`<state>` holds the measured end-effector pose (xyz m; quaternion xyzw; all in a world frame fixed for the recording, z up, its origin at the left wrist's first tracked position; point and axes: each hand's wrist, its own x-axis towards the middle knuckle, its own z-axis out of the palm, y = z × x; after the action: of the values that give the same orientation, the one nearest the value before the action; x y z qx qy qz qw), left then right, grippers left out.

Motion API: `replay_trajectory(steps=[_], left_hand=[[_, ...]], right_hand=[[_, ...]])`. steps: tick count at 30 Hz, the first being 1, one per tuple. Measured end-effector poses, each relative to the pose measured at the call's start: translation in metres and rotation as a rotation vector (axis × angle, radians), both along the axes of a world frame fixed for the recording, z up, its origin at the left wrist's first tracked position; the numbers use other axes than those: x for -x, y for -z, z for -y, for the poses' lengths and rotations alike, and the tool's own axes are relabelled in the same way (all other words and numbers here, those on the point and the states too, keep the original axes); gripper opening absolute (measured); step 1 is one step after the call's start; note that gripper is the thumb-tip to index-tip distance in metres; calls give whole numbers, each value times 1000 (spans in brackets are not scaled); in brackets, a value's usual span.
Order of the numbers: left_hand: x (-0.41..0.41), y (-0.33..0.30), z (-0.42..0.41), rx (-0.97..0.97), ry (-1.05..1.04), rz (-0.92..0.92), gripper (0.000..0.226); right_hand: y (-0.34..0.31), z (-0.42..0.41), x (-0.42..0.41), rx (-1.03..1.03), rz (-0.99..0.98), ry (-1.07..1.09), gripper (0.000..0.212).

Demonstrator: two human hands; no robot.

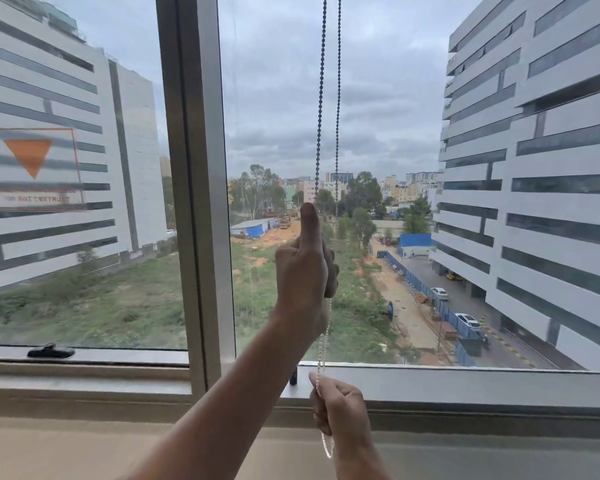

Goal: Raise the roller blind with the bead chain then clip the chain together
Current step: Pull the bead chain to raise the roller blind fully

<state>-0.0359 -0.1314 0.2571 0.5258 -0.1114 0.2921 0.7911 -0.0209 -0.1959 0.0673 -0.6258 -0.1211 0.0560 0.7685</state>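
Two strands of the bead chain (pixel 321 98) hang down from the top of the view in front of the window glass. My left hand (pixel 303 268) is raised at mid-height and closed around the chain, thumb pointing up along the left strand. Below it the chain runs on as pale beads to my right hand (pixel 340 410), which is closed on the lower part at sill height. A small loop of chain hangs out under the right hand. The roller blind itself is out of view above. No clip shows.
A grey vertical window frame post (pixel 194 168) stands just left of the chain. A black window handle (pixel 51 351) lies on the lower left frame. A small dark fitting (pixel 293 375) sits on the sill ledge (pixel 465 386) by my left forearm. An orange triangle sticker (pixel 30 157) is on the left pane.
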Motion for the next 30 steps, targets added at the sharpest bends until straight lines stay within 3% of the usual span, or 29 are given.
replay_trajectory(steps=[4, 7, 17, 22, 26, 30], left_hand=[[4, 29, 3, -11, -35, -10, 70], [6, 52, 5, -17, -47, -37, 68], [6, 125, 21, -25, -89, -199, 68], [5, 160, 24, -15, -86, -266, 108], [6, 183, 22, -42, -102, -278, 89], [5, 201, 20, -55, -111, -319, 87]], right_hand=[[-9, 6, -7, 151, 48, 75, 51], [-34, 9, -15, 78, 41, 99, 36], [-150, 14, -27, -177, 66, 25, 34], [-200, 12, -22, -304, 10, -92, 36], [-223, 10, -20, -368, -11, -168, 32], [-235, 6, -21, -382, -38, -218, 36]])
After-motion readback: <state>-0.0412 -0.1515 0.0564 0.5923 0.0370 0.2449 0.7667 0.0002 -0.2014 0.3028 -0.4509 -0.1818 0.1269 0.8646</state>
